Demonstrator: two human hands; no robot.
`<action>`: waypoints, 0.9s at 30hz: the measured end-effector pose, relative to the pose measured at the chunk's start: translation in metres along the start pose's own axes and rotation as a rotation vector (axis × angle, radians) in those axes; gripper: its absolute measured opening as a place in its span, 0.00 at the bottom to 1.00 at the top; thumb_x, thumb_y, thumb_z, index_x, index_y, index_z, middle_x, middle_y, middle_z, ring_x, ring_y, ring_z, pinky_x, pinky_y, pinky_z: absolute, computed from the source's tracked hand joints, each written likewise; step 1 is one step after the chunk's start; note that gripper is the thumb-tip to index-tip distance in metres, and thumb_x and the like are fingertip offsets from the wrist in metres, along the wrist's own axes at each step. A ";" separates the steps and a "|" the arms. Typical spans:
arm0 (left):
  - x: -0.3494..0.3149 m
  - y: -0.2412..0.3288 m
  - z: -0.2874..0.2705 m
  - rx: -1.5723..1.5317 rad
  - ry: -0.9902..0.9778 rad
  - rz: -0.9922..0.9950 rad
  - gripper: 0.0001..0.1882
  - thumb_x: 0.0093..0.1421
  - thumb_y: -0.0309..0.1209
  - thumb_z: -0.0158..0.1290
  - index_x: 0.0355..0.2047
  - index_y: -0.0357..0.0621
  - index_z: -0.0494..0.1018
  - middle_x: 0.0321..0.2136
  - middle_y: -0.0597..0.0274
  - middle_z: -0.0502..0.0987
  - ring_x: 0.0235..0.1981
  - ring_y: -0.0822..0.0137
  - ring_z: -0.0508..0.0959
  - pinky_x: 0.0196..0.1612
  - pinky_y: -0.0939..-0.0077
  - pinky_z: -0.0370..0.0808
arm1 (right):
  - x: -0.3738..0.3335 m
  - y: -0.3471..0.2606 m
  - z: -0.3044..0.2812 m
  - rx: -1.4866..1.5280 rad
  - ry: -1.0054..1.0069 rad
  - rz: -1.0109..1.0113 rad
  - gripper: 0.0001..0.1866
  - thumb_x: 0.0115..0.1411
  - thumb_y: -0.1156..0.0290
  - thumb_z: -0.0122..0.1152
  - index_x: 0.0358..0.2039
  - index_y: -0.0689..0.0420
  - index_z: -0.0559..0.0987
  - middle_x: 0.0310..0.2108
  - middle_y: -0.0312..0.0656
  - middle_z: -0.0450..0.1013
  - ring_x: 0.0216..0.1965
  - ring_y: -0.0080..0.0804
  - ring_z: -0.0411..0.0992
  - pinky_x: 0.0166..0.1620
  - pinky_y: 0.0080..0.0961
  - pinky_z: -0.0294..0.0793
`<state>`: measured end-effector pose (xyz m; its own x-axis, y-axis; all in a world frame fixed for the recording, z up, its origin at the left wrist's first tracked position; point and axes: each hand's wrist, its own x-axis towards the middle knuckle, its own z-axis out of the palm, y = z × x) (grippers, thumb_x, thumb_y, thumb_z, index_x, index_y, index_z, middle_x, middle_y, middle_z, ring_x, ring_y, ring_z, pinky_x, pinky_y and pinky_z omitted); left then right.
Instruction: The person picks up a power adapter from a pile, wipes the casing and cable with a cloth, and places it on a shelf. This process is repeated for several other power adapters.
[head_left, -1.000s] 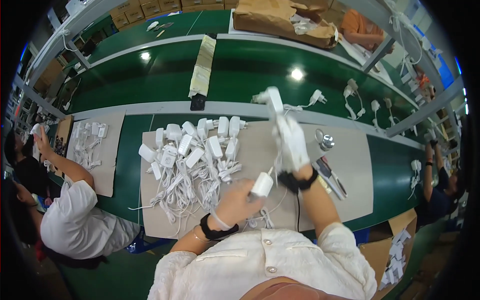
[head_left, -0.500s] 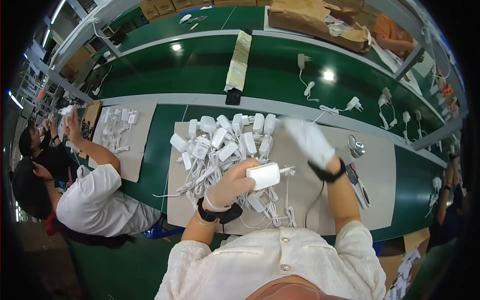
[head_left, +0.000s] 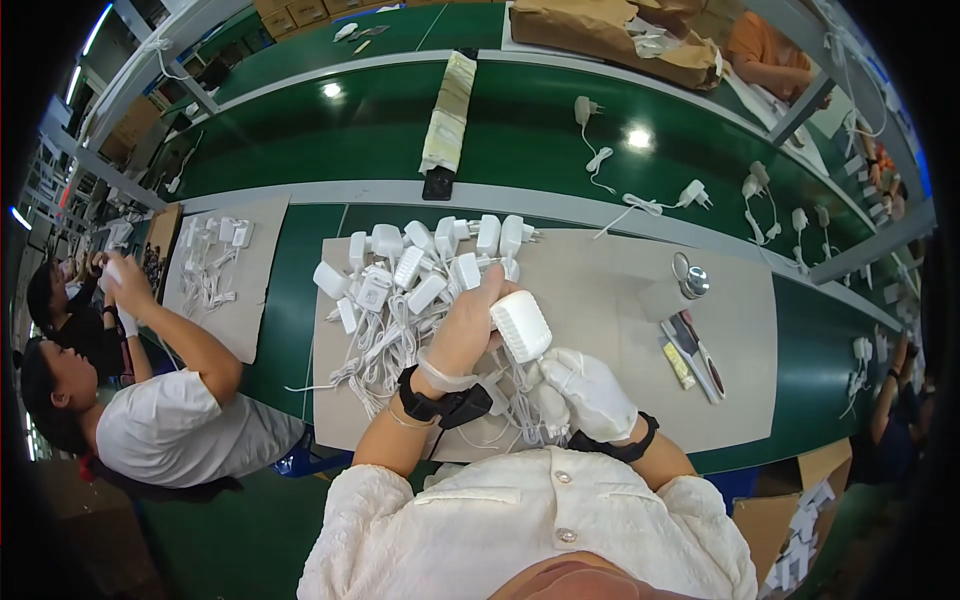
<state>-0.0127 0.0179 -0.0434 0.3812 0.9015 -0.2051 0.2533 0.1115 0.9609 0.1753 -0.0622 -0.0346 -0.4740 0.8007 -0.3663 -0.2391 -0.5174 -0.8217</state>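
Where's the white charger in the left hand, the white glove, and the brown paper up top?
White charger [head_left: 521, 327]: head view, middle of its broad face.
White glove [head_left: 591, 394]: head view, back of it.
Brown paper [head_left: 590, 42]: head view, its near side.

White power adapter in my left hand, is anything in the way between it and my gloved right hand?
Nothing visible: the white power adapter in your left hand is right beside your gloved right hand; I can't tell whether they touch.

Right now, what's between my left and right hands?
The head view shows a white adapter, gripped by your left hand, with white cables below it.
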 end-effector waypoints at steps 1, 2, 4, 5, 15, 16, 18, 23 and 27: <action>0.001 0.001 0.002 -0.002 0.000 0.003 0.24 0.70 0.41 0.32 0.39 0.37 0.74 0.32 0.64 0.77 0.28 0.74 0.74 0.35 0.82 0.71 | 0.001 0.000 0.000 0.028 0.001 -0.018 0.16 0.68 0.61 0.46 0.37 0.62 0.73 0.19 0.34 0.68 0.17 0.20 0.63 0.22 0.16 0.62; 0.000 0.004 0.005 -0.017 0.034 0.037 0.24 0.70 0.42 0.33 0.39 0.37 0.75 0.31 0.64 0.76 0.29 0.75 0.74 0.35 0.82 0.71 | 0.002 0.000 -0.001 0.023 0.001 -0.019 0.16 0.68 0.61 0.46 0.37 0.62 0.73 0.19 0.34 0.68 0.17 0.20 0.63 0.22 0.16 0.62; -0.004 0.010 0.009 -0.047 0.103 0.107 0.26 0.70 0.44 0.33 0.39 0.37 0.75 0.29 0.66 0.76 0.29 0.75 0.74 0.36 0.83 0.70 | 0.004 0.006 -0.004 0.081 0.003 -0.052 0.15 0.69 0.61 0.45 0.36 0.60 0.72 0.18 0.32 0.65 0.16 0.19 0.61 0.21 0.16 0.61; -0.007 0.012 0.010 -0.050 0.107 0.115 0.26 0.70 0.44 0.33 0.39 0.37 0.75 0.29 0.66 0.76 0.29 0.75 0.74 0.36 0.83 0.70 | 0.004 0.008 -0.005 0.108 0.004 -0.069 0.15 0.70 0.61 0.44 0.36 0.59 0.71 0.17 0.31 0.63 0.16 0.18 0.59 0.21 0.15 0.61; -0.014 0.019 0.016 -0.357 0.048 0.053 0.21 0.68 0.42 0.45 0.49 0.35 0.71 0.38 0.64 0.76 0.38 0.75 0.73 0.46 0.79 0.69 | 0.003 0.015 -0.008 0.395 -0.138 -0.118 0.15 0.70 0.59 0.43 0.34 0.58 0.70 0.15 0.28 0.53 0.13 0.19 0.50 0.19 0.20 0.54; -0.013 0.018 0.018 -0.390 0.035 0.044 0.20 0.67 0.40 0.48 0.49 0.35 0.71 0.39 0.64 0.76 0.38 0.75 0.74 0.46 0.79 0.70 | 0.003 0.014 -0.008 0.401 -0.122 -0.115 0.15 0.70 0.59 0.43 0.34 0.58 0.70 0.14 0.28 0.53 0.13 0.19 0.50 0.19 0.20 0.54; -0.013 0.018 0.020 -0.346 0.030 0.066 0.19 0.65 0.37 0.50 0.51 0.36 0.71 0.38 0.65 0.76 0.37 0.76 0.73 0.44 0.80 0.71 | 0.002 0.014 -0.009 0.412 -0.101 -0.112 0.15 0.70 0.59 0.42 0.35 0.58 0.70 0.14 0.28 0.53 0.13 0.19 0.50 0.19 0.19 0.54; -0.014 0.024 0.017 -0.308 -0.063 0.046 0.27 0.57 0.27 0.58 0.56 0.39 0.66 0.38 0.67 0.74 0.35 0.78 0.72 0.40 0.82 0.72 | 0.005 0.021 -0.007 0.270 -0.017 -0.124 0.15 0.70 0.59 0.44 0.35 0.58 0.71 0.16 0.29 0.59 0.15 0.19 0.55 0.20 0.17 0.58; -0.012 0.021 0.002 -0.208 -0.231 0.054 0.35 0.52 0.24 0.60 0.61 0.40 0.61 0.43 0.66 0.72 0.38 0.78 0.72 0.43 0.81 0.72 | 0.004 0.026 -0.004 0.030 0.185 -0.127 0.15 0.69 0.60 0.45 0.35 0.59 0.72 0.18 0.30 0.64 0.17 0.18 0.59 0.22 0.16 0.61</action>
<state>-0.0102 0.0082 -0.0208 0.5873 0.7920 -0.1667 0.0486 0.1711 0.9841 0.1708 -0.0712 -0.0598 -0.2752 0.9005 -0.3367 -0.3132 -0.4151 -0.8541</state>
